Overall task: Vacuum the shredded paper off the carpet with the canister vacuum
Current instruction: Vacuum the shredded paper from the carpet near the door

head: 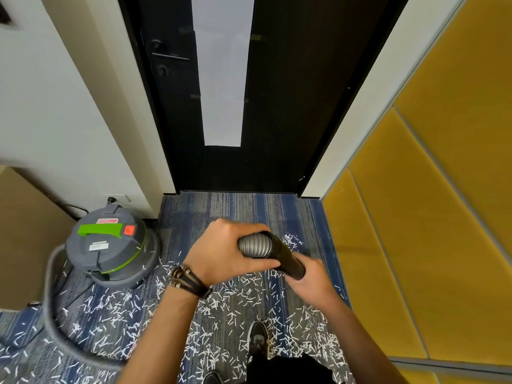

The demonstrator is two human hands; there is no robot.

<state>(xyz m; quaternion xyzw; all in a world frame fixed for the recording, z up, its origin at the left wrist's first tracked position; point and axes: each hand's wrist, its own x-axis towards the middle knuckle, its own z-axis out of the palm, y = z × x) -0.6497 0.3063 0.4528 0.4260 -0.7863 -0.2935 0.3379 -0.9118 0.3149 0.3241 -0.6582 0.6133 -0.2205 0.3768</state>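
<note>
- Carpet [249, 209]: blue-grey striped, lying below both hands and running on to a dark door [291, 106] straight ahead of them. Yellow wall panels [415, 217] close off the side outboard of the right hand.
- Canister vacuum [108, 248]: grey drum with a green handle, standing on the carpet well off to the left of the left hand, against the white wall. A cardboard box [25, 239] sits further out on that side.
- Hose [253, 245]: grey and ribbed. It loops along the floor from the canister, passes out of sight below the left arm, and comes up into the left hand.
- Black tube [288, 259]: joined to the hose end and held off the carpet. Its long axis runs from the left hand across to the right, angled a little back toward the person. It does not look aimed at the floor. Its free end is hidden at the right hand, and no floor head shows.
- Left hand [221, 250]: fingers wrapped over the ribbed hose end just behind the joint, with dark bands on that wrist.
- Right hand [313, 275]: cupped round the tube from below, gripping it. This hand is nearer the free end.
- Shredded paper [235, 300]: white strips scattered thickly beneath and behind both hands, toward the person's shoe [257, 339] and around the canister base. A smaller patch lies just beyond the right hand.
- Judgement: none of the paper looks cleared. The tube mouth needs tipping down, with the right hand steering and the left feeding hose.
</note>
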